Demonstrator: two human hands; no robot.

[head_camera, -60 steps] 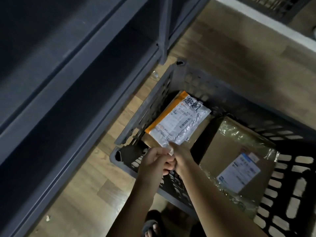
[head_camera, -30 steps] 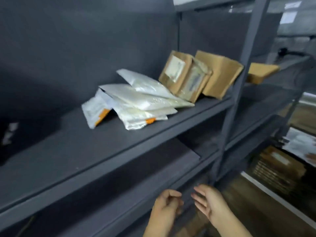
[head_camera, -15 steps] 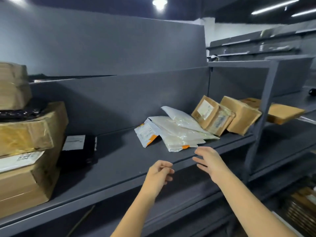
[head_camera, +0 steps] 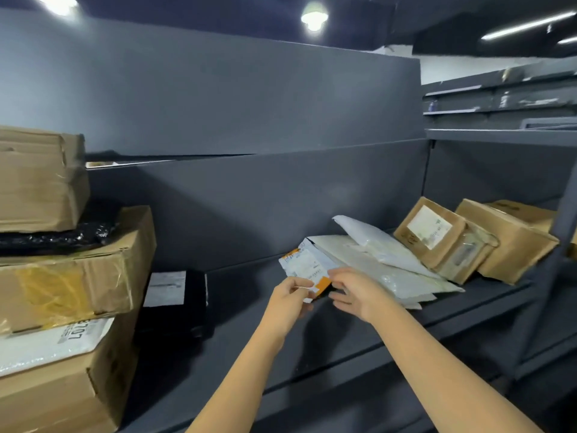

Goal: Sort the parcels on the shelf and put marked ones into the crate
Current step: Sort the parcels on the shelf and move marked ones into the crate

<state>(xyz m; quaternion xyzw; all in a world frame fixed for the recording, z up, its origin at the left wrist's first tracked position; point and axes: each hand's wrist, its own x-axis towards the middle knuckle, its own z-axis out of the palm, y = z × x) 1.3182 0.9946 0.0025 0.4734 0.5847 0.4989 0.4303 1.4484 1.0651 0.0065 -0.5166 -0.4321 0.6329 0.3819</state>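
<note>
A small white mailer with an orange edge [head_camera: 307, 265] lies at the left end of a pile of white poly mailers [head_camera: 384, 260] on the grey shelf [head_camera: 243, 310]. My left hand [head_camera: 288, 300] pinches the mailer's near orange corner. My right hand [head_camera: 356, 292] touches the mailer's right edge, fingers spread and slightly bent. Cardboard parcels [head_camera: 437, 235] lean to the right of the pile. The crate is out of view.
A stack of brown boxes [head_camera: 62, 276] fills the shelf's left end, with a black parcel bearing a white label [head_camera: 175, 295] beside it. A grey upright post [head_camera: 559, 245] stands at the right, with more shelving beyond it.
The view rose from the crate on the floor to the shelf. Both hands reached forward to the pile, and my left hand took hold of the small orange-edged mailer.
</note>
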